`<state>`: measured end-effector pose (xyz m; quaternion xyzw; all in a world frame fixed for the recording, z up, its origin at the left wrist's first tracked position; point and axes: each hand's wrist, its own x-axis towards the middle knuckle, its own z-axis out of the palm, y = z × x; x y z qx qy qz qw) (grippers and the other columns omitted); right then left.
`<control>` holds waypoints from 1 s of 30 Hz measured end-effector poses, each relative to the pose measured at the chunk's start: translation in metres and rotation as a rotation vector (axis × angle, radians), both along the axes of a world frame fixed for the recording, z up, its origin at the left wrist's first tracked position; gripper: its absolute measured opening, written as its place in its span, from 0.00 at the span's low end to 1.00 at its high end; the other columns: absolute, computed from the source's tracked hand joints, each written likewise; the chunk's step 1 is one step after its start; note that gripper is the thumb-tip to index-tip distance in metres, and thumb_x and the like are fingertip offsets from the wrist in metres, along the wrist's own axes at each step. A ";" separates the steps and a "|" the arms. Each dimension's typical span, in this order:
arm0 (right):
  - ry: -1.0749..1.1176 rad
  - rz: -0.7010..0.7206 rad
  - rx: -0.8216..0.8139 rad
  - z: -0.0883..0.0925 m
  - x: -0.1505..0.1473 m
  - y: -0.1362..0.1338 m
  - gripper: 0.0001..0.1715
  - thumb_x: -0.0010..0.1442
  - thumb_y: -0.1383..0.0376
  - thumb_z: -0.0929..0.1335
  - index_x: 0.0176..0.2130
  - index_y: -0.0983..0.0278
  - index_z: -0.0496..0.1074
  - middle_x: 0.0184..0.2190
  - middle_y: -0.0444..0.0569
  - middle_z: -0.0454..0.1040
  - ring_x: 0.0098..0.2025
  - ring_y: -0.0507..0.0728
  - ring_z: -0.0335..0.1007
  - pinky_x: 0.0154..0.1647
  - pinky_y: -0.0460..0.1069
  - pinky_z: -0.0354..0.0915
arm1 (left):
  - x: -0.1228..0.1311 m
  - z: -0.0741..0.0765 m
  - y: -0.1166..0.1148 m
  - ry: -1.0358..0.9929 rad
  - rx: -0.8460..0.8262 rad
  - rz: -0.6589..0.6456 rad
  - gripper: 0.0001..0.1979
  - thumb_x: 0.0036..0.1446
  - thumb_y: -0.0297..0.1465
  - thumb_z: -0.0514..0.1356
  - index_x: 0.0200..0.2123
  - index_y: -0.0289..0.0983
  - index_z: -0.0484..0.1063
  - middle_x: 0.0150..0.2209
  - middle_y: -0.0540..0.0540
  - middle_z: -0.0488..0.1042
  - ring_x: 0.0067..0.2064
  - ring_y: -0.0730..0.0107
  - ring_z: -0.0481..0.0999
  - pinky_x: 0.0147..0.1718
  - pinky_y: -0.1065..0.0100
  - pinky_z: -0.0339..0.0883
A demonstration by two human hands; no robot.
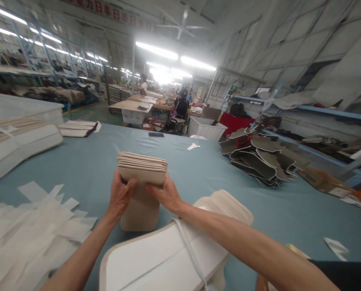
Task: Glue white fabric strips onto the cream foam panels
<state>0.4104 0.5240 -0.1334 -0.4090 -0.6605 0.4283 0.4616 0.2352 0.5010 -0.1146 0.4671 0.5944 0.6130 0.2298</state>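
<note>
Both my hands grip a stack of beige cut pieces [142, 169] standing on end on the blue table [108, 161]. My left hand [120, 194] wraps the stack's left side, thumb on top. My right hand [166, 195] clasps the right side, fingers closed on it. The stack's lower part [141, 214] rests on the table between my wrists. A tied white bundle [165, 258] lies just below my right forearm.
White paper strips [32, 226] lie scattered at the left. Large white bundles [17, 141] sit at far left. A heap of grey and tan cut pieces [259, 159] lies at the right. A black phone [156, 134] is at the far edge. A person sits at distant tables [181, 106].
</note>
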 end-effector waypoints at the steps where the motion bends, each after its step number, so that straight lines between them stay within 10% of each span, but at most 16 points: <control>1: -0.023 0.039 0.038 0.001 0.003 -0.002 0.36 0.55 0.50 0.77 0.58 0.61 0.71 0.52 0.50 0.81 0.54 0.63 0.75 0.57 0.56 0.71 | 0.001 0.002 -0.004 0.012 0.016 0.008 0.19 0.43 0.46 0.61 0.35 0.40 0.69 0.35 0.48 0.75 0.38 0.60 0.72 0.42 0.61 0.71; 10: -0.249 0.281 0.116 -0.011 0.029 -0.007 0.26 0.65 0.59 0.69 0.61 0.58 0.68 0.52 0.49 0.80 0.52 0.61 0.76 0.54 0.54 0.69 | 0.006 0.005 -0.022 -0.007 0.110 0.045 0.12 0.41 0.41 0.65 0.21 0.40 0.67 0.22 0.53 0.67 0.32 0.65 0.69 0.38 0.64 0.68; 18: -0.162 0.121 0.060 0.055 0.022 0.038 0.21 0.62 0.49 0.71 0.46 0.60 0.68 0.41 0.43 0.76 0.44 0.57 0.72 0.45 0.50 0.68 | 0.022 0.032 0.038 -0.426 0.289 0.211 0.29 0.46 0.58 0.68 0.32 0.36 0.73 0.35 0.45 0.78 0.34 0.69 0.70 0.32 0.67 0.66; 25: -0.159 0.561 -0.274 0.085 0.038 0.075 0.33 0.47 0.50 0.80 0.47 0.61 0.73 0.39 0.44 0.79 0.41 0.57 0.75 0.40 0.49 0.72 | 0.045 0.028 0.050 -0.760 0.273 0.255 0.46 0.28 0.70 0.70 0.37 0.37 0.73 0.53 0.31 0.79 0.47 0.58 0.80 0.38 0.61 0.78; 30: -0.339 0.520 -0.222 0.095 0.042 0.075 0.18 0.52 0.58 0.75 0.42 0.63 0.76 0.35 0.41 0.79 0.38 0.55 0.74 0.40 0.47 0.69 | 0.049 0.016 0.056 -0.809 0.232 0.195 0.48 0.30 0.73 0.66 0.41 0.38 0.74 0.56 0.35 0.79 0.49 0.59 0.79 0.37 0.64 0.78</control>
